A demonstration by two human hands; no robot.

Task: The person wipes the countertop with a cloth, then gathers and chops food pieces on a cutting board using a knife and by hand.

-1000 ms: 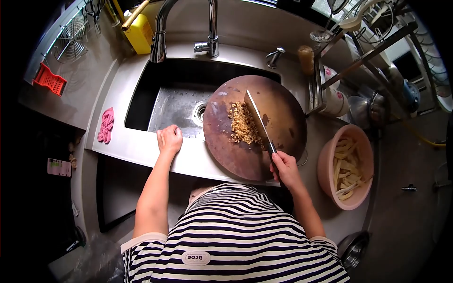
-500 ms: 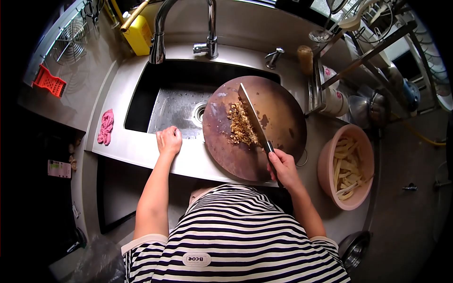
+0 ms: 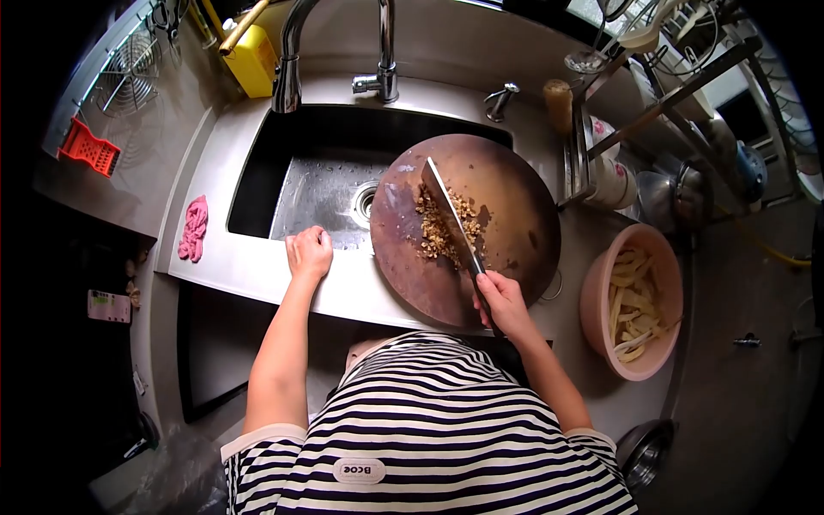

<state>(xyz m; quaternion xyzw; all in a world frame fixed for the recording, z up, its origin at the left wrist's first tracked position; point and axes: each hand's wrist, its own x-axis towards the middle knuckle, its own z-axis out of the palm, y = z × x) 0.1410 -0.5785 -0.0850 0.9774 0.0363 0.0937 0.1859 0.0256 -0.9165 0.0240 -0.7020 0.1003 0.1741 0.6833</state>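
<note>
My right hand is wrapped round the black handle of a cleaver. The blade stands on edge, slanting across a pile of chopped brown bits that could be nuts. Crumbs lie on both sides of it. Under them is a round wooden chopping board, partly over the sink and partly on the counter. Curled into a fist, my left hand rests on the front rim of the sink, left of the board, with nothing visible in it.
A pink basin of pale strips stands to the right. A crumpled pink cloth lies on the counter at left. The tap rises behind the sink. A dish rack with bowls and utensils stands at back right.
The cleaver and my right hand have shifted left, so the blade now cuts through the pile with bits on its right side too. My left hand stays put.
</note>
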